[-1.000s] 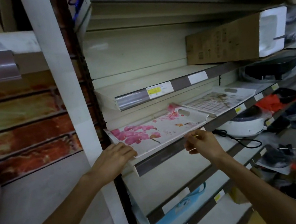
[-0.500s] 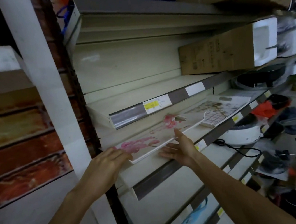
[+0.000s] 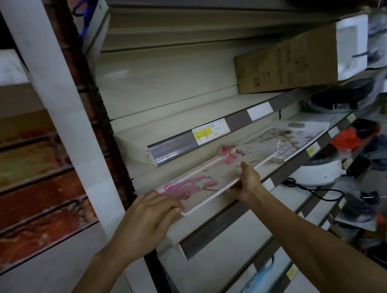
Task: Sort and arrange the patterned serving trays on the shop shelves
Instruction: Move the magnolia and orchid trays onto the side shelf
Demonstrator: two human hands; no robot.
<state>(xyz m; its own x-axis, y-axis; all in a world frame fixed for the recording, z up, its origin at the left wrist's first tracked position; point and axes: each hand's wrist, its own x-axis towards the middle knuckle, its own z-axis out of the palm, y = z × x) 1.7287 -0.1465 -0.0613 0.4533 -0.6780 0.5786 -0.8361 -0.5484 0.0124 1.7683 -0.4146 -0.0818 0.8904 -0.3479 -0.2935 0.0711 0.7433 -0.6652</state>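
Note:
A white tray with pink flowers [image 3: 218,177] lies on the middle shelf [image 3: 286,171], its near corner past the shelf's front edge. My left hand [image 3: 148,223] grips the tray's near left end, fingers over the rim. My right hand [image 3: 247,181] grips the tray's front long edge, thumb on top and fingers under it. To the right on the same shelf lies a second tray with a grid and flower pattern [image 3: 289,136]; the pink tray's far end overlaps it.
The shelf above [image 3: 185,127] is bare at its left, with a long cardboard box [image 3: 299,58] at its right. Below sit a white cooker [image 3: 318,169] with a black cord and mixed goods. A white post [image 3: 60,114] stands left.
My right hand went from the shelf's front lip to the tray's front edge and now grips it. My left hand stayed at the tray's left end. The view moved closer and lower.

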